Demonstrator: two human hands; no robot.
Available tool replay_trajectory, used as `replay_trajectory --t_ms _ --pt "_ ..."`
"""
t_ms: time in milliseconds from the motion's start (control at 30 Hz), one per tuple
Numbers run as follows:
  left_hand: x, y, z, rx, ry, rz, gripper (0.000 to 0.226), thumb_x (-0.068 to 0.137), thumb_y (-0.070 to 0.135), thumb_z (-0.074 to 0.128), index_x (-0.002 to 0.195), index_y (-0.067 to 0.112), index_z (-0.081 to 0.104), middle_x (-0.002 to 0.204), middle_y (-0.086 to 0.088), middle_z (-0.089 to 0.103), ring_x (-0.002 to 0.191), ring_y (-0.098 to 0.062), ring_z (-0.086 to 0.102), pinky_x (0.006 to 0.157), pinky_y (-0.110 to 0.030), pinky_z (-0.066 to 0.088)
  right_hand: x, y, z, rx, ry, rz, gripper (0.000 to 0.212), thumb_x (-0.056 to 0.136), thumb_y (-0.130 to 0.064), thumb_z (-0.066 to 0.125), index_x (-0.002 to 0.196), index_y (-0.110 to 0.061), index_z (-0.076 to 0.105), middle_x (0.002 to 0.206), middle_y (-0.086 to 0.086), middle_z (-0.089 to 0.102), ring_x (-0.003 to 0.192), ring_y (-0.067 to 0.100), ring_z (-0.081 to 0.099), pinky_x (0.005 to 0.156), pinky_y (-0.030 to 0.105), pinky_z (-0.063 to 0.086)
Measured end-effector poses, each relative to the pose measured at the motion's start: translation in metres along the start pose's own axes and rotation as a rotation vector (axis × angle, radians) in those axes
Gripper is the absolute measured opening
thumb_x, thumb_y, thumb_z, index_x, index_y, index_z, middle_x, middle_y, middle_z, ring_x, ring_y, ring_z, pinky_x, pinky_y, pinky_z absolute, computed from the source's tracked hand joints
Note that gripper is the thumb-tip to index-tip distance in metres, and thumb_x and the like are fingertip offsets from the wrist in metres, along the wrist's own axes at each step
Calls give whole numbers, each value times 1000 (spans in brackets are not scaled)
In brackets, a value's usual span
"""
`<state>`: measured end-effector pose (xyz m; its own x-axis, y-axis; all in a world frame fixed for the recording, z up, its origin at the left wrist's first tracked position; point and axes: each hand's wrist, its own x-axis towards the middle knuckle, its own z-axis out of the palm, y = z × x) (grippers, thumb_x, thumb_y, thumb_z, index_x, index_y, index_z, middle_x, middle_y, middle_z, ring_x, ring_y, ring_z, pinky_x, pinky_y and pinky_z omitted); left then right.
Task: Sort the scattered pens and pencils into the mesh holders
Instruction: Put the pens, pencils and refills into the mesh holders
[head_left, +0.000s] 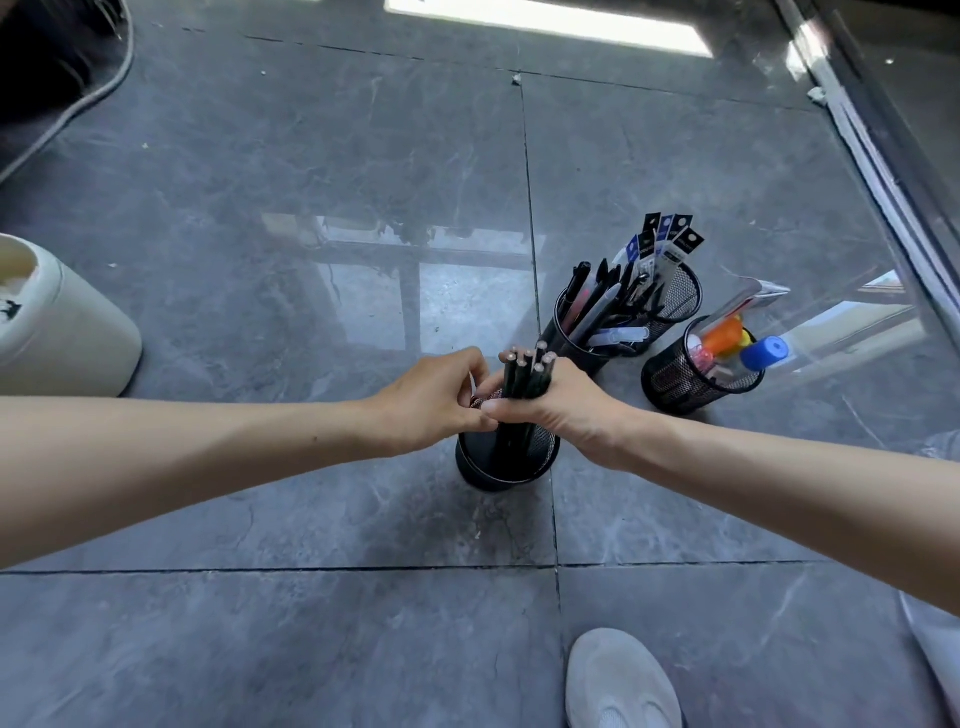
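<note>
A: Gripping a bundle of black pencils (524, 376) in the right hand (566, 410), fingers wrapped tight round it.
B: Planted where?
A: Sunk into the nearest mesh holder (506, 465), upright on the floor (311, 519).
B: And with the left hand (431, 402)?
A: Curled in against the bundle; pinching what, impossible to tell.

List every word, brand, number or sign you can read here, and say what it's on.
No text here can be read.
Header cards on the packaged refills in the middle mesh holder: printed, but too small and blurred.
Cream container: a dark mark, not legible.
</note>
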<state>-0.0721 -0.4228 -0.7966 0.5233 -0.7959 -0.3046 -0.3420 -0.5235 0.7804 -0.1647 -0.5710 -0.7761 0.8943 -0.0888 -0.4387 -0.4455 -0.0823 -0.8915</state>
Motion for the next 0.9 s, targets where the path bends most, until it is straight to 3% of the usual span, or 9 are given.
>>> replay_trajectory --t_ms 67,133,267,400,500,633,767,900 --pt "0 -2 0 1 20 -12 29 81 38 71 92 27 47 65 11 48 56 -3 43 51 -14 33 0 1 0 2 41 37 49 69 -10 82 109 -12 56 100 -4 64 92 -1 62 81 16 48" --pt "1 -1 -1 -13 40 -17 37 82 40 68 110 25 48 73 7 52 62 -7 48 56 -19 39 -1 2 0 -20 107 76 63 68 -13 83 116 -18 41 114 -1 59 105 9 60 92 27 48" --pt "2 0 -1 64 21 7 31 88 34 62 118 28 54 77 10 57 63 -3 48 55 -16 36 -2 4 -5 -65 82 59 54 79 -3 71 119 -16 38 118 7 59 110 17 59 92 27 49" --pt "1 4 1 173 24 -14 27 93 38 52 120 30 54 68 12 50 63 -4 48 55 -21 34 -2 5 -11 -87 14 95 49 85 7 59 129 -8 45 125 10 59 120 20 54 103 35 43" --pt "1 6 -1 189 -37 11 23 96 42 44 116 33 52 70 17 50 69 -7 53 57 -21 35 -2 1 -12 -55 26 99 42 84 12 53 121 -6 57 116 9 65 112 19 60 99 32 47" --pt "-1 1 -1 207 -277 -177 46 92 37 55 130 29 32 70 6 55 46 -7 57 45 -18 43 -4 5 -15 158 277 261 34 79 11 43 97 -5 66 95 11 67 90 21 65 89 34 51" --pt "2 9 8 -36 -399 -333 35 92 4 37 125 15 37 68 -13 63 42 -17 60 42 -25 49 -7 7 -32 382 429 447 19 91 -10 47 107 -4 57 85 16 64 70 22 63 69 31 51" --pt "0 10 5 -186 -411 -369 31 98 9 36 127 19 37 70 -15 65 49 -21 64 47 -26 52 -5 6 -42 458 402 503 26 97 -27 46 114 -7 46 89 18 62 73 25 63 64 32 52"
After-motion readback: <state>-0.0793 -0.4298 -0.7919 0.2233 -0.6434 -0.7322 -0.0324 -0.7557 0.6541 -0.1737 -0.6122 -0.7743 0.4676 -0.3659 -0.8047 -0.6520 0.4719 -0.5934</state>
